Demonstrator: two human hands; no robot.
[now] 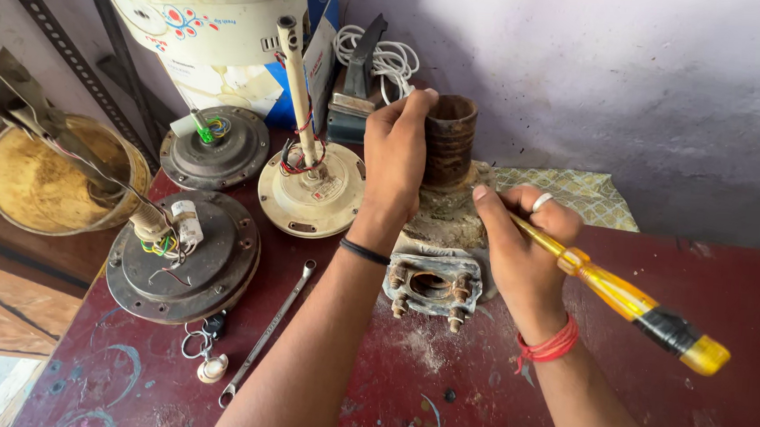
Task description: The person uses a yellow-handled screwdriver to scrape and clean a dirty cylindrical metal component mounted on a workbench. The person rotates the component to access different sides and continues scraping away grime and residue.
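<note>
Scuffed dark-red tabletop (657,283), dusted with pale grit near the middle, pushed against a whitewashed wall (652,72) with a patterned yellow cloth (588,193) at its foot. To the left, two dark ceiling-fan motors (182,259) (215,146) with coloured wires, a cream fan motor (311,192) with an upright rod, a long wrench (265,334) lying flat, a keyring (200,345), a yellowed round bowl (44,175); behind, a white appliance (225,19) and coiled white cord (390,56). At centre, close to the wall, a grimy pump body (440,243): rusty brown pipe (450,139) standing upright on a pale crusted casting, bolted flange with a round port facing forward. Left hand (396,162) wrapped tight around the pipe. Right hand (523,240) closed on a yellow-handled screwdriver (630,299), tip hidden against the casting, handle end pointing lower right.
</note>
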